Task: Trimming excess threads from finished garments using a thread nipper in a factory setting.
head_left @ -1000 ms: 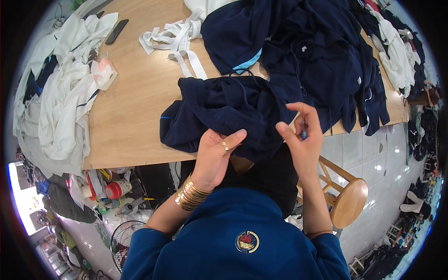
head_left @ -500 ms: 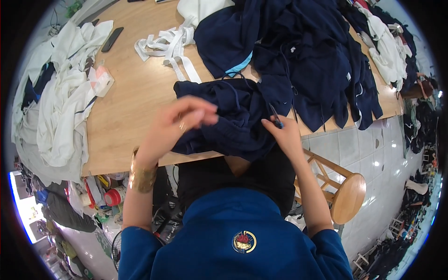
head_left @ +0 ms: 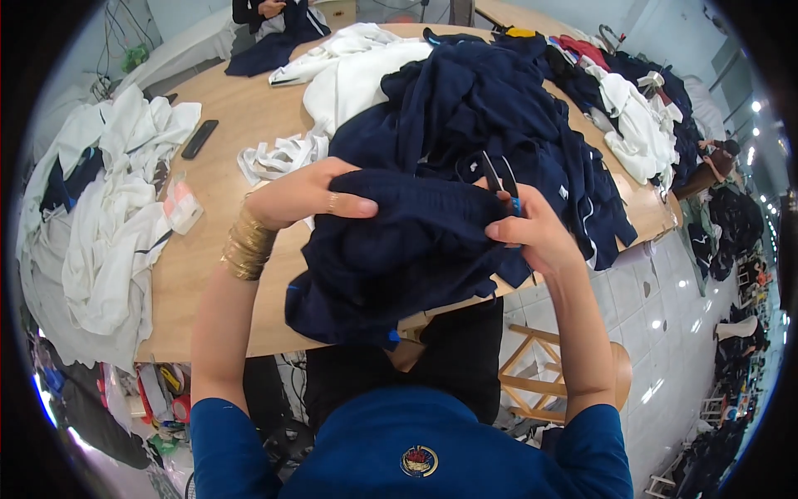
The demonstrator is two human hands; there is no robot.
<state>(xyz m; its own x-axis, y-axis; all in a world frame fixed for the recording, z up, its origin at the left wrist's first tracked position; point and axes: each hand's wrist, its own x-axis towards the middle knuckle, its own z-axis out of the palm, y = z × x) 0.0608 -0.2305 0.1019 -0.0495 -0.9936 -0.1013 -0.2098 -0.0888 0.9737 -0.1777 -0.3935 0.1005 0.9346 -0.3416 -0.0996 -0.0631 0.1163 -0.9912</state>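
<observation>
Both hands hold up a navy garment [head_left: 391, 258] by its gathered, elastic-looking waistband, which stretches between them over the table's near edge. My left hand [head_left: 320, 195] is closed on the left end, thumb on top and fingers behind the cloth. At the right end, my right hand [head_left: 532, 233] pinches the band between thumb and fingers. Thread snips [head_left: 501, 175] with a bit of blue sit in that same hand, their blades pointing up and away. The garment's lower part hangs toward me.
A navy clothes pile [head_left: 474, 100] covers the wooden table's [head_left: 224, 274] far middle. White garments [head_left: 108, 208] lie left, near a black phone-like object [head_left: 199, 140] and white tapes [head_left: 278, 158]. A wooden stool [head_left: 540, 374] stands at lower right. Across the table, another person's hand [head_left: 270, 8] handles cloth.
My left hand has come down and gripped the waistband. The garment, bunched on the table before, is now lifted and spread between both hands. The view has tilted up.
</observation>
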